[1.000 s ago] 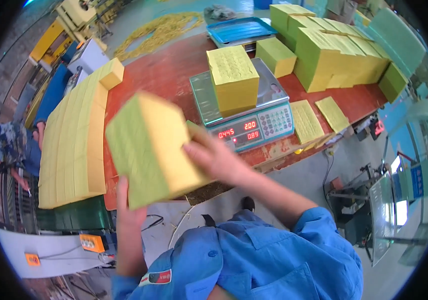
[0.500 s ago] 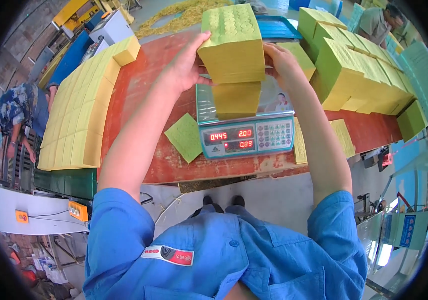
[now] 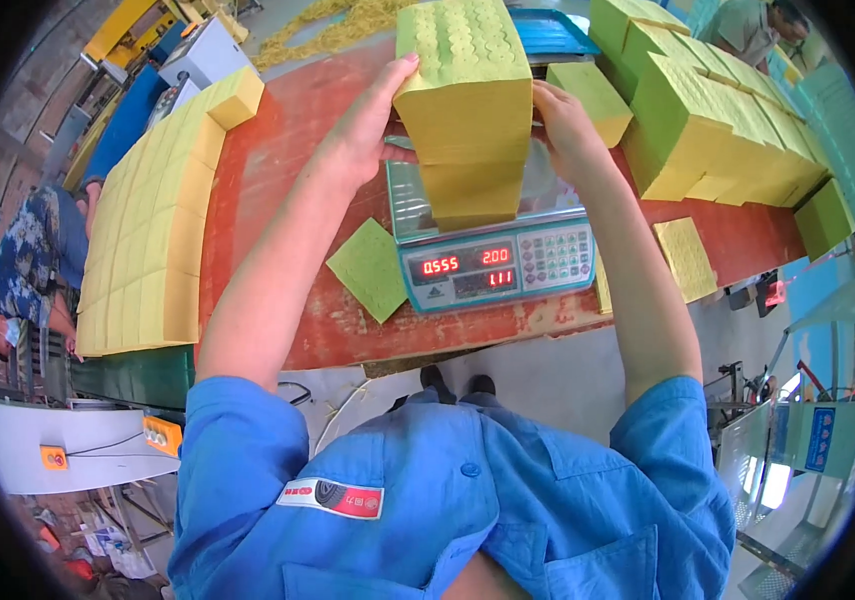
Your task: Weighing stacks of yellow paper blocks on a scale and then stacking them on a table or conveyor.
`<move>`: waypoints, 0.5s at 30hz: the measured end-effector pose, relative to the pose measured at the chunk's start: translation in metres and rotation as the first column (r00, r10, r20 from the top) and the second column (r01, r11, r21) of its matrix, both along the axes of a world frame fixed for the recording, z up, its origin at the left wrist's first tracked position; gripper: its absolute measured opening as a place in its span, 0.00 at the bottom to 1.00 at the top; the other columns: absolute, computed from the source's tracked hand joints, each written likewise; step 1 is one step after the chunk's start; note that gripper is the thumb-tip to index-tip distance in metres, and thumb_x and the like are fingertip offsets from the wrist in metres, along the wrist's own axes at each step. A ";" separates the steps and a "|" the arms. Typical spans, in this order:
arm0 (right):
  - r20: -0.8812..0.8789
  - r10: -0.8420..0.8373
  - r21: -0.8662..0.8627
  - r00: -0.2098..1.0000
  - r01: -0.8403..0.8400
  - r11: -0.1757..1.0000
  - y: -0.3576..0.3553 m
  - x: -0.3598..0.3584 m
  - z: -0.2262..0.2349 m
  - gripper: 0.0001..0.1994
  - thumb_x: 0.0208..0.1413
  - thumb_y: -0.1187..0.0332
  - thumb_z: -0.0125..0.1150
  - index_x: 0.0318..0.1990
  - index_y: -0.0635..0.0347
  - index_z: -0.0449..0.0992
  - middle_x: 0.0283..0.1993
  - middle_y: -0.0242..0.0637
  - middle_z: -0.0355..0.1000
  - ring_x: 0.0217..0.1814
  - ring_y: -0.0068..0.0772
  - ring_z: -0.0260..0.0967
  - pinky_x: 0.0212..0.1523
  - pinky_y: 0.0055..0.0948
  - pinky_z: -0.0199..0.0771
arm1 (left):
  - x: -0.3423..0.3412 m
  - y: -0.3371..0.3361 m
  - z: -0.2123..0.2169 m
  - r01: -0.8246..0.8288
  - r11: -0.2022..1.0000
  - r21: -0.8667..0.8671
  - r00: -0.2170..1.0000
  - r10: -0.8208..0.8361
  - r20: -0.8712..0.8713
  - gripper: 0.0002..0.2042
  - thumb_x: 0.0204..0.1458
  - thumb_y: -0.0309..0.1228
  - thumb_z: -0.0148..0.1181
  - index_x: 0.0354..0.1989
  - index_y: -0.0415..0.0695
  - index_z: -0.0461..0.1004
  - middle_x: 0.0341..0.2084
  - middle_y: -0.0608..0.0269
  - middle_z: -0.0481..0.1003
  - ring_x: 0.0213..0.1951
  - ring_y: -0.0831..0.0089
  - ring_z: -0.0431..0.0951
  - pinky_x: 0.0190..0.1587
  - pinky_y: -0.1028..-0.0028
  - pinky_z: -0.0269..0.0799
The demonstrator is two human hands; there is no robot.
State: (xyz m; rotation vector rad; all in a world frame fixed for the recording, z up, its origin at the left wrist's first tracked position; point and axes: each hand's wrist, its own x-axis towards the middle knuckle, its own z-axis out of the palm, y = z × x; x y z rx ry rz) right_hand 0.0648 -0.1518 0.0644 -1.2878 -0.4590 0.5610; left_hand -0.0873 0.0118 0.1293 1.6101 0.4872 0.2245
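Left hand (image 3: 363, 140) and right hand (image 3: 568, 125) press flat against yellow stack (image 3: 463, 90) edges above scale (image 3: 493, 250).

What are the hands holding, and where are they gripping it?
Left hand and right hand clasp opposite sides of a yellow-green paper stack.

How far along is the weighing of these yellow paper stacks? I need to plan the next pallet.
Done, by the look of it: a long row of yellow stacks lies at the left of the red table. In hand: the left hand and right hand hold a yellow stack on a lower one on the scale, whose display is lit. Left: more stacks wait at the right.
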 end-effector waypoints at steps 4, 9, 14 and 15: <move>0.059 -0.049 -0.024 0.997 0.051 0.998 0.001 -0.003 -0.004 0.18 0.65 0.61 0.49 0.56 0.60 0.74 0.49 0.35 0.75 0.47 0.26 0.71 0.47 0.27 0.69 | 0.006 0.015 -0.015 0.053 0.998 -0.046 0.999 -0.053 0.002 0.35 0.53 0.65 0.46 0.57 0.48 0.68 0.45 0.57 0.72 0.43 0.67 0.73 0.45 0.57 0.71; 0.027 -0.147 0.023 0.989 0.147 0.989 0.003 -0.014 -0.011 0.17 0.62 0.62 0.53 0.52 0.63 0.77 0.47 0.36 0.75 0.46 0.26 0.71 0.46 0.29 0.70 | 0.010 0.024 -0.031 0.048 0.996 -0.080 0.999 -0.047 0.015 0.35 0.54 0.66 0.43 0.57 0.48 0.69 0.43 0.59 0.73 0.45 0.68 0.72 0.48 0.60 0.68; -0.006 -0.218 0.150 0.976 0.216 0.965 0.008 -0.018 -0.021 0.17 0.62 0.63 0.54 0.52 0.65 0.77 0.48 0.36 0.75 0.50 0.27 0.71 0.49 0.29 0.70 | 0.011 0.035 -0.067 0.004 0.999 -0.037 0.977 0.004 0.212 0.35 0.60 0.64 0.37 0.60 0.45 0.68 0.50 0.61 0.73 0.49 0.70 0.71 0.56 0.64 0.62; -0.033 -0.220 0.148 0.975 0.222 0.964 0.008 -0.019 -0.022 0.18 0.62 0.61 0.53 0.54 0.64 0.76 0.50 0.37 0.74 0.52 0.27 0.70 0.51 0.29 0.70 | 0.014 0.032 -0.074 0.001 0.999 -0.035 0.977 0.006 0.212 0.35 0.60 0.64 0.37 0.60 0.45 0.68 0.50 0.61 0.73 0.49 0.70 0.71 0.56 0.64 0.62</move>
